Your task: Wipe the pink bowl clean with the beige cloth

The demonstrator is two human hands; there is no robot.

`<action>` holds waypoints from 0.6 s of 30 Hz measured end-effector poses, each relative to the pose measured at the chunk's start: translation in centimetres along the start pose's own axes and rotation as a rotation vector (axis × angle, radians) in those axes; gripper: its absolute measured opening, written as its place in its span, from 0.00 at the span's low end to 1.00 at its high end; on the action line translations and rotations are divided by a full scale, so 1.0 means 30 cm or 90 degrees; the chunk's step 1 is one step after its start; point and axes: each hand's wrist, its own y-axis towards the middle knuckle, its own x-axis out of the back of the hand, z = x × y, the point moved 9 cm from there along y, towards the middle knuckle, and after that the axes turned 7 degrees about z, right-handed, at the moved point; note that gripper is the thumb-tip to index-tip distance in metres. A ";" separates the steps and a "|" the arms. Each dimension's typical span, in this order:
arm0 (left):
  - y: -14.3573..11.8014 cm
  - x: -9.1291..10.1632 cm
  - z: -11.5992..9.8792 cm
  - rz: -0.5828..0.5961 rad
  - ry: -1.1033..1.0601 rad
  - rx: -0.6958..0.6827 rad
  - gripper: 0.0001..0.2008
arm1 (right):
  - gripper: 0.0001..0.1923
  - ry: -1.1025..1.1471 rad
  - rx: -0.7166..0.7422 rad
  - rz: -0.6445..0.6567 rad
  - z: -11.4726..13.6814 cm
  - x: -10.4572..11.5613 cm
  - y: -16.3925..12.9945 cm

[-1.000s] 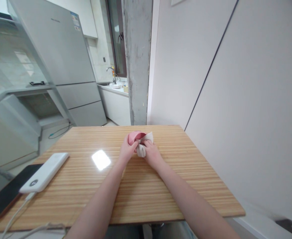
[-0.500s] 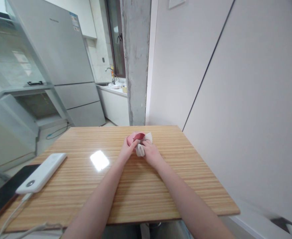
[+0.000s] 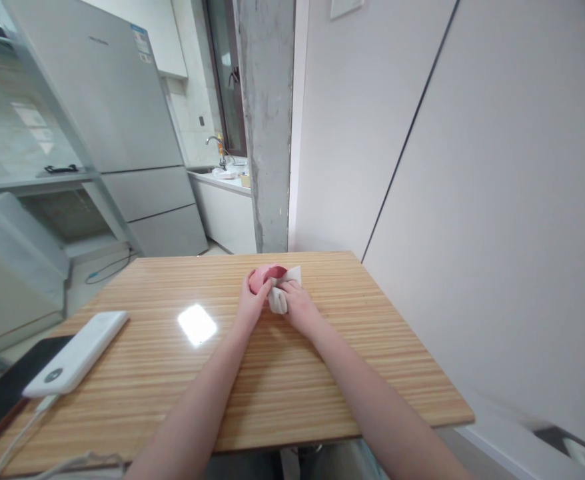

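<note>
Pink and small, a rounded cup-like object (image 3: 264, 277) sits in the middle of the frame, just above centre, gripped by the left hand (image 3: 250, 301), whose fingers curl closed around its near side so that it stays put, apparently resting on or just over the wooden table (image 3: 292, 373); the right hand (image 3: 295, 308) is closed on a crumpled white cloth (image 3: 281, 293) and presses it against the object's right side and opening, one hand seemingly bracing while the other works the cloth; whether the cloth reaches inside the opening cannot be told, since the fingers cover that part; both forearms run up from the bottom edge and meet there, so the hands touch or nearly touch; at the lower left of the frame a white power bank (image 3: 75, 353) lies on the table with a white cable (image 3: 20, 437) trailing off its near end toward the bottom edge, and a dark phone (image 3: 2, 393) lies just beside it at the left edge, both well apart from the hands; a bright glare patch sits on the tabletop between them and the hands; in the upper left stands a grey refrigerator (image 3: 117, 100), and a concrete pillar (image 3: 267, 120) rises at top centre behind the table
</note>
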 end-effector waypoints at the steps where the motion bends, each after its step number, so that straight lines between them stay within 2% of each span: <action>1: -0.013 -0.017 0.006 -0.001 -0.009 0.010 0.37 | 0.10 -0.004 -0.010 0.000 -0.005 -0.005 0.000; 4: -0.048 -0.060 -0.008 -0.008 -0.033 -0.028 0.41 | 0.11 0.015 -0.034 -0.027 -0.014 -0.009 -0.003; 6: -0.057 -0.059 -0.028 -0.017 -0.019 -0.056 0.35 | 0.13 0.032 -0.033 -0.051 -0.007 -0.003 -0.004; 10: -0.034 -0.008 -0.056 -0.010 0.046 -0.049 0.19 | 0.11 -0.002 0.040 -0.041 0.040 0.010 -0.001; 12: -0.024 0.002 -0.073 0.008 0.073 -0.064 0.17 | 0.09 -0.038 0.047 -0.039 0.046 0.018 0.000; 14: -0.026 -0.002 -0.078 0.008 0.066 -0.076 0.22 | 0.09 -0.062 0.022 -0.037 0.033 0.017 0.000; 18: -0.051 -0.043 -0.058 -0.005 0.002 -0.079 0.38 | 0.10 -0.031 -0.059 -0.055 -0.007 0.009 -0.004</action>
